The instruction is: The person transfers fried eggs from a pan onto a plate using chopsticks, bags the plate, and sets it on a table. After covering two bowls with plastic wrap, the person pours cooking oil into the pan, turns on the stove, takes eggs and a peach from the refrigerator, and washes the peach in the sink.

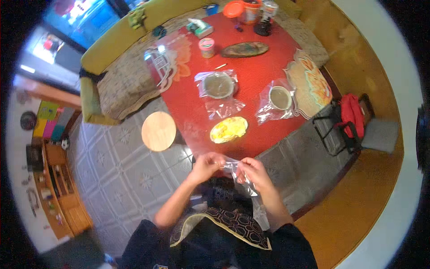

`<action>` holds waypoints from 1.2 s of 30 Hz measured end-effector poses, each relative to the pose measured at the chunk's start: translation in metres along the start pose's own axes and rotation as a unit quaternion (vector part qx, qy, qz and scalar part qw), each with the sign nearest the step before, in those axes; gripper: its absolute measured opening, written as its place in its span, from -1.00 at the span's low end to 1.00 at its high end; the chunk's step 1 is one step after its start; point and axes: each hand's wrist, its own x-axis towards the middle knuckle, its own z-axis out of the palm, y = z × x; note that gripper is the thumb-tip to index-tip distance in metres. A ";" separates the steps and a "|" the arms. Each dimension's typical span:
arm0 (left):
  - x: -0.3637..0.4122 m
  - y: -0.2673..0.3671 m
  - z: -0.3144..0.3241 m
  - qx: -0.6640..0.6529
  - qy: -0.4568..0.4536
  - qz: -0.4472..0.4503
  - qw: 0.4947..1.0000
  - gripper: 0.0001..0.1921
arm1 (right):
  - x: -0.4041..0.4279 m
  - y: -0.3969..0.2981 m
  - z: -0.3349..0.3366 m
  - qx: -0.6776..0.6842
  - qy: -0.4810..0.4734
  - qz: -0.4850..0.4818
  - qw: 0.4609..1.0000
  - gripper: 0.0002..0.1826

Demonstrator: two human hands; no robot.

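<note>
My left hand [209, 167] and my right hand [256, 173] pinch a clear plastic bag [249, 189] between them, in front of my body by the near table edge. The bag hangs down below my right fingers. Just beyond my hands, an oval dish of yellow food [229, 129] lies on the red tablecloth [257, 69]. Farther back, a round bowl [218, 86] sits with clear plastic film or a bag about it. To its right stands a smaller pale-rimmed bowl [280, 98], also in clear plastic. What the bowls contain is unclear.
A round wooden stool [158, 131] stands left of the table. On the far part are a pink-lidded jar [206, 47], a tissue box [200, 28], an oval board or tray [245, 49] and orange-lidded tubs [252, 11]. A red garment [352, 114] hangs on a chair at right.
</note>
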 end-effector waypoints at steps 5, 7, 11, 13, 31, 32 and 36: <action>-0.017 0.006 -0.018 0.124 0.038 0.013 0.992 -0.79 | 0.003 -0.022 0.002 -0.166 -0.138 -0.004 0.976 -0.80; -0.023 0.026 -0.019 0.112 0.046 -0.021 0.992 -0.76 | 0.005 -0.023 0.009 -0.166 -0.143 0.014 0.976 -0.81; -0.034 0.046 -0.024 0.181 0.078 -0.034 0.980 -0.78 | 0.012 -0.023 0.023 -0.223 -0.159 -0.050 0.960 -0.84; -0.038 0.042 -0.030 0.152 0.093 -0.024 0.984 -0.79 | 0.015 -0.019 0.030 -0.212 -0.168 -0.036 0.962 -0.86; -0.082 0.000 -0.067 -0.180 0.201 -0.097 0.958 -0.83 | 0.042 0.035 0.071 0.017 -0.129 -0.087 0.988 -0.83; -0.085 -0.001 -0.076 -0.302 0.190 -0.075 0.931 -0.84 | 0.044 0.034 0.063 0.118 -0.126 -0.046 0.984 -0.86; -0.087 -0.003 -0.089 -0.505 0.161 -0.080 0.844 -0.74 | 0.052 0.031 0.053 0.374 -0.145 0.060 0.914 -0.95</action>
